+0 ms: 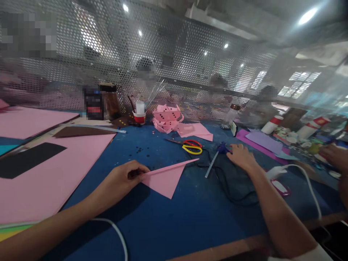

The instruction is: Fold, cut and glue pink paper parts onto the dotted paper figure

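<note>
My left hand point(130, 174) pinches the left corner of a folded piece of pink paper point(165, 179), which has a rolled or folded upper edge and comes to a point on the right. My right hand point(242, 156) is closed at a blue glue gun point(223, 147); its fingers partly hide the tool. A clear glue stick point(211, 165) juts from the gun toward me. Between the hands and farther back lie scissors point(191, 146) with red and yellow handles. Behind them stands a pink paper shape with black dots point(167, 117), beside pink paper pieces point(197, 130).
Large pink sheets point(35, 192) with a black paper strip point(32, 159) cover the left. A red-and-white cup point(139, 116) stands at the back. Purple sheets point(262, 143) lie at right, near another person's hand point(335, 156). Black cable point(225, 188) and white cable point(307, 177) cross the blue table.
</note>
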A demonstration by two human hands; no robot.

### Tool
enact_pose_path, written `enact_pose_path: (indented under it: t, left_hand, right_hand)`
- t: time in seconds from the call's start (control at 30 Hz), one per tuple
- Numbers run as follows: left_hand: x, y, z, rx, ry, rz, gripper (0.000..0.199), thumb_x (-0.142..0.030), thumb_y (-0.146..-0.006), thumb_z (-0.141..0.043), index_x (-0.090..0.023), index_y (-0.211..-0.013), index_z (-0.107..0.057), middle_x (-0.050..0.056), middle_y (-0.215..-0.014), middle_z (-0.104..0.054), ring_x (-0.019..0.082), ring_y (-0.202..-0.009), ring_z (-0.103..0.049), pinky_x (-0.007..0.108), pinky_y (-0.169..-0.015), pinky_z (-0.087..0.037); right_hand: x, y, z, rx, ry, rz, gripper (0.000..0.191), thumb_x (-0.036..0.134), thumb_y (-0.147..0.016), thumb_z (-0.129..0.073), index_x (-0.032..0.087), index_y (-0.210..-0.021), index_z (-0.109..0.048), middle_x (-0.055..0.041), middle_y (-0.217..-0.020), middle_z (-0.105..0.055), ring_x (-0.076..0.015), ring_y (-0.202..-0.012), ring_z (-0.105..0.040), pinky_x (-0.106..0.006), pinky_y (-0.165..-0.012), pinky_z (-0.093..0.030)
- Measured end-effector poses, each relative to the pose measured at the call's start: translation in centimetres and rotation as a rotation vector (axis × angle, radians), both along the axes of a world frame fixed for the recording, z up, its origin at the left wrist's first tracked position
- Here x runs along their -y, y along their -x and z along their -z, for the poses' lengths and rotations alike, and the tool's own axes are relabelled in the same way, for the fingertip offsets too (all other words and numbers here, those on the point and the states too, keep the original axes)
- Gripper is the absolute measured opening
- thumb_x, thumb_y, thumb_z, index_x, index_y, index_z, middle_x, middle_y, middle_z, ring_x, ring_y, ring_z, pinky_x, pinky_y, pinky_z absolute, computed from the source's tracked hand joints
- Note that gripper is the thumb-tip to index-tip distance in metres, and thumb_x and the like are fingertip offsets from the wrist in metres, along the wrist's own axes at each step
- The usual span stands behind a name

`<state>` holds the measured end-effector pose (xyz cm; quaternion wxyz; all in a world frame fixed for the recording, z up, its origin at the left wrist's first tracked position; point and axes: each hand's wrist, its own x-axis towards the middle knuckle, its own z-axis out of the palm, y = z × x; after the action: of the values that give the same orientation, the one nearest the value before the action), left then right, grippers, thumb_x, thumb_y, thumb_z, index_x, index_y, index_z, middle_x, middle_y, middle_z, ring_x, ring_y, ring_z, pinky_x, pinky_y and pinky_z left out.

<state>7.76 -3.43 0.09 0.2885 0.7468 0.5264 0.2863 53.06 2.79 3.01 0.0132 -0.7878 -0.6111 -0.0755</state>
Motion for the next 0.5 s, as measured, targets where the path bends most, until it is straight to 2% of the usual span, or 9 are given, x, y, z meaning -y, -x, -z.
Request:
enact_pose_path:
  t: [0.07, 0.17, 0.2, 0.27, 0.33, 0.4, 0.5]
  left_hand:
    - [0.1, 0.0, -0.4, 0.03, 0.034, 0.01, 0.03, -0.049, -0.087, -0.061, -0.025, -0.096, -0.077, 0.003, -0.095, -0.077, 0.023, -0.086, -0.069, 0.03, -0.075, -0.051]
    - [0.2, -0.1, -0.7, 0.093, 0.106, 0.05, 0.03, -0.05, -0.086, -0.063, -0.025, -0.095, -0.075, 0.003, -0.096, -0.078, 0.024, -0.09, -0.071, 0.031, -0.079, -0.052]
    - [0.2, -0.1, -0.8, 0.117, 0.13, 0.063, 0.029, -0.05, -0.087, -0.064, -0.025, -0.095, -0.075, 0.002, -0.096, -0.078, 0.024, -0.091, -0.071, 0.031, -0.079, -0.052]
    - [0.3, -0.1, -0.7, 0.154, 0.164, 0.078, 0.028, -0.05, -0.087, -0.065, -0.025, -0.095, -0.074, 0.001, -0.094, -0.077, 0.023, -0.09, -0.071, 0.031, -0.08, -0.052]
    - [0.4, -0.1, -0.7, 0.171, 0.172, 0.089, 0.026, -0.049, -0.088, -0.065, -0.025, -0.094, -0.074, 0.001, -0.093, -0.076, 0.022, -0.089, -0.07, 0.031, -0.08, -0.051]
    - [0.4, -0.1, -0.7, 0.177, 0.175, 0.101, 0.026, -0.048, -0.088, -0.065, -0.024, -0.094, -0.074, 0.001, -0.093, -0.076, 0.023, -0.09, -0.07, 0.031, -0.08, -0.051]
    - [0.5, -0.2, -0.9, 0.195, 0.195, 0.12, 0.029, -0.049, -0.088, -0.065, -0.023, -0.095, -0.073, 0.003, -0.094, -0.077, 0.024, -0.091, -0.07, 0.032, -0.081, -0.051]
  right_hand:
    - [0.8, 1.8, -1.5, -0.033, -0.117, -0.08, 0.045, 0.029, -0.1, -0.043, 0.008, -0.138, -0.056, -0.0265, -0.135, -0.058, -0.0418, -0.13, -0.053, -0.057, -0.102, -0.043]
    - [2.2, 6.5, -2.9, -0.12, -0.187, -0.336, 0.034, 0.032, -0.106, -0.041, 0.024, -0.129, -0.065, -0.0101, -0.132, -0.064, -0.0251, -0.126, -0.058, -0.038, -0.108, -0.043]
    - [2.7, 8.4, -3.1, -0.173, -0.186, -0.464, 0.031, 0.034, -0.106, -0.043, 0.028, -0.125, -0.067, -0.0057, -0.13, -0.066, -0.021, -0.123, -0.06, -0.033, -0.107, -0.044]
    - [3.6, 11.9, -3.0, -0.449, -0.15, -0.843, 0.025, 0.032, -0.105, -0.05, 0.025, -0.117, -0.071, -0.0064, -0.125, -0.069, -0.0209, -0.12, -0.061, -0.033, -0.106, -0.044]
    - [4.2, 14.6, -2.5, -0.566, -0.065, -1.036, 0.019, 0.029, -0.103, -0.056, 0.025, -0.11, -0.073, -0.004, -0.115, -0.072, -0.0194, -0.113, -0.063, -0.033, -0.103, -0.044]
    - [4.5, 16.0, -2.0, -0.591, 0.003, -1.044, 0.015, 0.025, -0.101, -0.06, 0.023, -0.101, -0.075, -0.0022, -0.102, -0.073, -0.0176, -0.099, -0.065, -0.03, -0.09, -0.046]
    - [4.5, 16.4, -1.4, -0.622, 0.054, -0.948, 0.01, 0.021, -0.097, -0.065, 0.021, -0.092, -0.074, -0.0003, -0.092, -0.07, -0.0154, -0.088, -0.063, -0.028, -0.078, -0.043]
